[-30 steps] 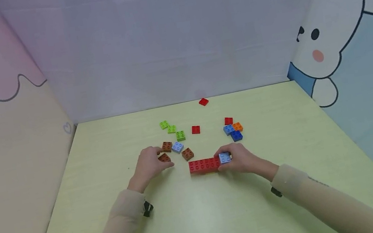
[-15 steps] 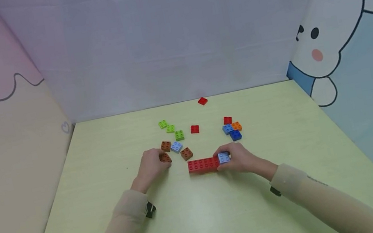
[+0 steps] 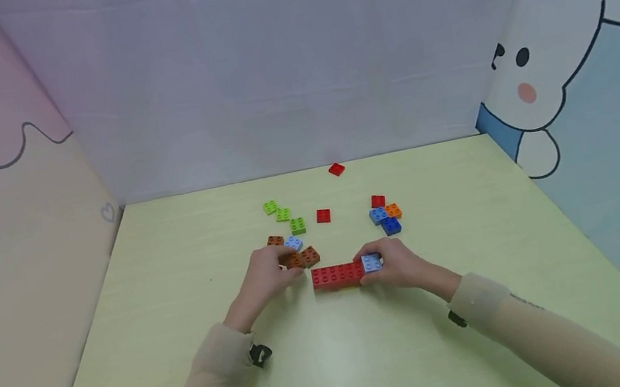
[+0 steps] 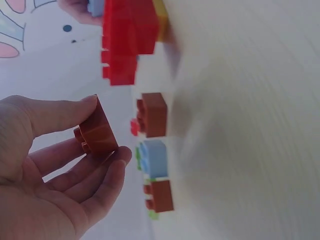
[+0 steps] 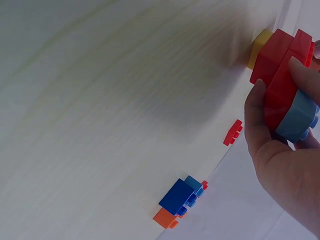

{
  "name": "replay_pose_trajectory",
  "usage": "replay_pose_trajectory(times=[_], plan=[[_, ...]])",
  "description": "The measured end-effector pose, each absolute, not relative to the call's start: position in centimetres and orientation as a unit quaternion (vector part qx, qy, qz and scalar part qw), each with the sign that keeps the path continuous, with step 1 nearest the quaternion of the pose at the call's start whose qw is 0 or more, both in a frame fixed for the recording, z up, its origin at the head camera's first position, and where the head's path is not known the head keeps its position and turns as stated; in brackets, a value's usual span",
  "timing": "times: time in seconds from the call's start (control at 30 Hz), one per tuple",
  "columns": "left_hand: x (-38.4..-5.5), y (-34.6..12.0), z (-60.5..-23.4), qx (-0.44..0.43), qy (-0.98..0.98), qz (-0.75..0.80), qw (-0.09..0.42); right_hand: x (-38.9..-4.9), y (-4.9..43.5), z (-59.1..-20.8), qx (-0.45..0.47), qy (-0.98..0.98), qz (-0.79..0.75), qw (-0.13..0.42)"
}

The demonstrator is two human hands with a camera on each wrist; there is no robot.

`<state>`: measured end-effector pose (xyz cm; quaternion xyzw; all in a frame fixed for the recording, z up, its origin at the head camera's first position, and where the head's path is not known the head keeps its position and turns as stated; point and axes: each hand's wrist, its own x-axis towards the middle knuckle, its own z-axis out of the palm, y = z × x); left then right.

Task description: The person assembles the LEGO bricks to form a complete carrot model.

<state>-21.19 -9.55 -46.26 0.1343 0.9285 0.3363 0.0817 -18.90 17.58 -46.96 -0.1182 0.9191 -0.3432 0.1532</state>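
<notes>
My left hand (image 3: pixel 265 276) pinches a brown toy brick (image 4: pixel 99 131) between thumb and fingers, lifted off the table and tilted, its studs facing the palm in the left wrist view. To its right, my right hand (image 3: pixel 403 264) grips the right end of a built piece. That piece has a long red brick (image 3: pixel 334 276) on top, a light blue brick (image 3: pixel 371 263) at its right end, and a yellow brick (image 5: pixel 259 48) at the bottom. Right by the held brick, a second brown brick (image 3: pixel 311 256) lies on the table, overlapping it in the head view.
Behind the left hand lie another brown brick (image 3: pixel 275 240), a light blue brick (image 3: pixel 294 243) and several green bricks (image 3: pixel 298 226). A red brick (image 3: pixel 323 216) lies mid-table. Farther right is a cluster with a dark blue brick (image 3: pixel 391 226) and an orange brick (image 3: pixel 392 211).
My left hand has closed its fingers on the brown brick, lifted it and carried it right, toward the red piece. The right hand keeps its grip, almost still.
</notes>
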Motion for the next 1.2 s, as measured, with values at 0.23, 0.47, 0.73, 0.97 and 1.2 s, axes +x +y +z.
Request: replay_pose_trajectory(times=[0.23, 0.47, 0.73, 0.97, 1.2], plan=[[-20.1, -8.5, -45.0, 0.176, 0.915, 0.353, 0.082, -19.0, 17.6, -46.9, -0.117, 0.921, -0.340, 0.153], [-19.7, -7.4, -45.5, 0.216, 0.912, 0.337, 0.090, -19.0, 17.6, -46.8, -0.113, 0.921, -0.340, 0.152], [-19.5, -6.9, -46.1, 0.235, 0.910, 0.331, 0.092, -19.1, 17.6, -47.2, -0.119, 0.921, -0.339, 0.152], [-19.5, -6.7, -46.6, 0.245, 0.906, 0.335, 0.087, -19.0, 17.6, -47.3, -0.119, 0.920, -0.343, 0.149], [-19.4, -6.6, -46.7, 0.262, 0.900, 0.339, 0.083, -18.8, 17.7, -47.1, -0.125, 0.919, -0.342, 0.149]])
